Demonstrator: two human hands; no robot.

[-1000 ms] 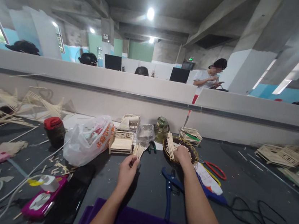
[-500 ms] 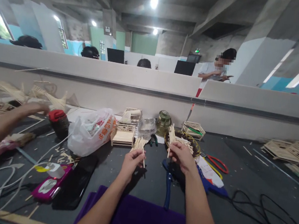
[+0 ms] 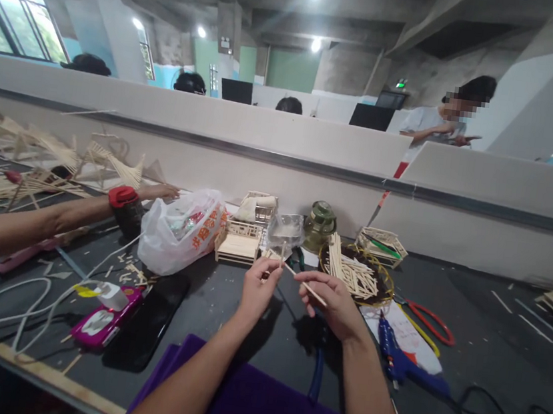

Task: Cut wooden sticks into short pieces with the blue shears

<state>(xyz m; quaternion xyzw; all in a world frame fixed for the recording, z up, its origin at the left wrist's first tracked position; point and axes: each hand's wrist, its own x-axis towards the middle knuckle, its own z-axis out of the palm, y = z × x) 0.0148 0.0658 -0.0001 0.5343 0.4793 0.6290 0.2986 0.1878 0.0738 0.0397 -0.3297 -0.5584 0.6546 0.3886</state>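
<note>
Right hand (image 3: 328, 301): since the earlier frame it has drawn away from the basket (image 3: 390, 285) and come nearer the left hand (image 3: 258, 287); thumb and fingers pinch a slanting stick (image 3: 304, 284) that points toward the left fingertips.
Co-worker's arm (image 3: 74, 212): has stretched further in, now passing behind the red-lidded jar (image 3: 125, 208), well left of the left hand.
Left hand: fingers curled nearly closed, with an upright stick (image 3: 284, 251) standing at the fingertips; whether the two sticks touch, I cannot tell.
Basket: just beyond the right hand and to its right, a heap of sticks (image 3: 356, 274) inside.
Wooden model (image 3: 237, 248): just beyond the left hand, slightly left; the plastic bag (image 3: 177, 235) lies further left.
Green jar (image 3: 321, 224): beyond the hands, between them.
Glue gun (image 3: 396, 357): right of the right wrist.
Phone (image 3: 145, 325): left of the left forearm.
Purple cloth (image 3: 277, 405): between the forearms, nearer the body.
</note>
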